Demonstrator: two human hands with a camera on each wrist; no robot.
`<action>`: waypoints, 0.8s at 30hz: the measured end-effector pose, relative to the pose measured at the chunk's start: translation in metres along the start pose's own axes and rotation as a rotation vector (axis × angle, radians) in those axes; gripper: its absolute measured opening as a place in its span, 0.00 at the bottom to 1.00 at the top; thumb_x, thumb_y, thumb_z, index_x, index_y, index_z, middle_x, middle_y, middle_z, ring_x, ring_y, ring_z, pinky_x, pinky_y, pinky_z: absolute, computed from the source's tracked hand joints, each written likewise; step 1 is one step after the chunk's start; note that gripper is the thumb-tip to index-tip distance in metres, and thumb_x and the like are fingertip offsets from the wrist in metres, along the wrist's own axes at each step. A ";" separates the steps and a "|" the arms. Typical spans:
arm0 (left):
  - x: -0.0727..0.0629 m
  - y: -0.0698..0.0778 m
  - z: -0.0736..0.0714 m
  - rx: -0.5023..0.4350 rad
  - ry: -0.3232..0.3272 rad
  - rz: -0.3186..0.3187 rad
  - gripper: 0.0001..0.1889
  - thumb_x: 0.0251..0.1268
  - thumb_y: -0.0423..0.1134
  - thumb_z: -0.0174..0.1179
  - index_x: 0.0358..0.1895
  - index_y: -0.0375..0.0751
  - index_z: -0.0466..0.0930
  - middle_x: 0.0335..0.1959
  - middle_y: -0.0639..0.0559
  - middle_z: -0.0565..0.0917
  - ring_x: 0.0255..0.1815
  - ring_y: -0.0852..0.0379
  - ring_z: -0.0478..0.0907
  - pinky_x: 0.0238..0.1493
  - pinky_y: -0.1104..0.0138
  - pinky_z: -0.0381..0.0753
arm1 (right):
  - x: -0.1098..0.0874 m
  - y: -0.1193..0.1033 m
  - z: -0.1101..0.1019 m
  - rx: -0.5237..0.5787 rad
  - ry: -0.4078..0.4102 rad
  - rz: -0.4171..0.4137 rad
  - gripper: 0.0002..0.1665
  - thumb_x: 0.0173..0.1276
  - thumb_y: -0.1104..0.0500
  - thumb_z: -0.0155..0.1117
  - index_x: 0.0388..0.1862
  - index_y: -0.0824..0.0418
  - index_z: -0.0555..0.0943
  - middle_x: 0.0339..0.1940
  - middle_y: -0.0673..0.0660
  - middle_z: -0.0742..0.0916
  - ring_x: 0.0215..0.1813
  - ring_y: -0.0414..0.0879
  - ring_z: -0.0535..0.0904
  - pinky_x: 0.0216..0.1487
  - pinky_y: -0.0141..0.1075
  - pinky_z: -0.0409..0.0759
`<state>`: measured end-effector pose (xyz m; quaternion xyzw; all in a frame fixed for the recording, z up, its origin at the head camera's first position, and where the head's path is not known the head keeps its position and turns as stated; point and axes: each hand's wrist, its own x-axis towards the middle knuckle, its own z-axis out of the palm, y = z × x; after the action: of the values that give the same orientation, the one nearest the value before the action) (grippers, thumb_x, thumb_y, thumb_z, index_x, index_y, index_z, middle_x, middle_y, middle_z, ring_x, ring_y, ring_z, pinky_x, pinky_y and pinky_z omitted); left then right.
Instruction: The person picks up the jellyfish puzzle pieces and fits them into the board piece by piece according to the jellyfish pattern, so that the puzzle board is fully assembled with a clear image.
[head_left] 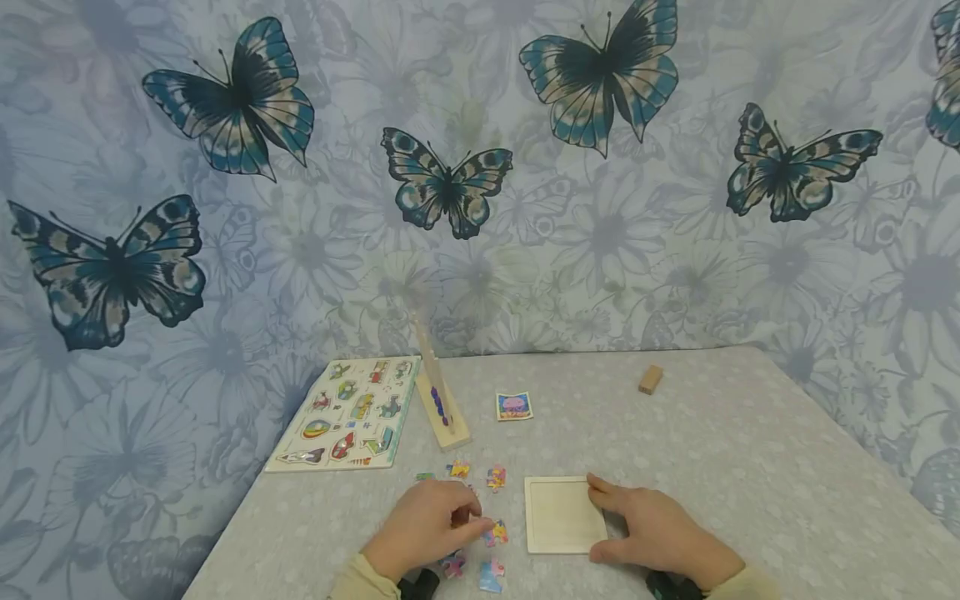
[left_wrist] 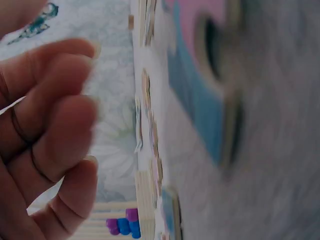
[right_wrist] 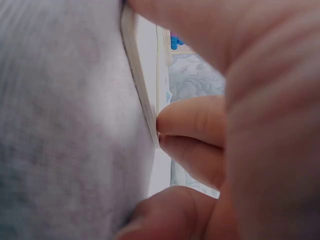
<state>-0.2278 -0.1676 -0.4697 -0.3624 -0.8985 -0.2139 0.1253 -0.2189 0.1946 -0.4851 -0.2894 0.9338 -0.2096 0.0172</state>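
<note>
A pale square wooden puzzle tray (head_left: 564, 517) with a raised rim lies flat on the table, nothing inside it. My right hand (head_left: 656, 529) holds the tray's right side, thumb at the near corner and fingertips at the far one; the right wrist view shows fingers (right_wrist: 192, 120) against the tray edge (right_wrist: 137, 75). Left of the tray my left hand (head_left: 427, 525) hovers above scattered jigsaw pieces, fingers loosely bent, holding nothing visible. Near it lie a yellow-pink piece (head_left: 498, 533), a light-blue piece (head_left: 492, 575) and a purplish piece (head_left: 453, 565). Several others are partly hidden behind the hand.
A peg puzzle board (head_left: 348, 417) with vehicle and toy pictures lies at the back left. Beside it stands an upright wooden frame (head_left: 448, 435) with blue-purple beads. A small picture card (head_left: 514, 407) and a wooden block (head_left: 651, 379) lie farther back.
</note>
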 end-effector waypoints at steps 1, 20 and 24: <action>0.000 0.001 0.001 -0.030 -0.020 -0.004 0.14 0.70 0.59 0.64 0.31 0.58 0.85 0.24 0.71 0.79 0.24 0.75 0.72 0.29 0.75 0.73 | 0.000 0.000 0.000 0.001 0.000 0.003 0.58 0.58 0.21 0.64 0.73 0.62 0.75 0.76 0.59 0.75 0.67 0.58 0.80 0.59 0.53 0.82; 0.001 0.018 0.008 -0.227 -0.348 -0.018 0.21 0.45 0.59 0.81 0.40 0.60 0.85 0.29 0.75 0.80 0.29 0.78 0.75 0.33 0.77 0.75 | 0.002 -0.003 -0.003 0.019 -0.045 0.061 0.58 0.57 0.21 0.64 0.74 0.59 0.74 0.78 0.55 0.74 0.70 0.57 0.78 0.62 0.54 0.79; 0.001 0.019 0.007 -0.264 -0.381 -0.036 0.16 0.47 0.54 0.82 0.36 0.60 0.84 0.27 0.73 0.78 0.28 0.77 0.73 0.31 0.76 0.76 | 0.002 -0.002 -0.002 0.013 -0.041 0.052 0.58 0.57 0.20 0.63 0.74 0.59 0.74 0.77 0.56 0.74 0.70 0.57 0.78 0.62 0.54 0.80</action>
<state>-0.2151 -0.1514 -0.4702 -0.3934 -0.8764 -0.2594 -0.0990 -0.2198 0.1928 -0.4827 -0.2689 0.9392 -0.2091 0.0435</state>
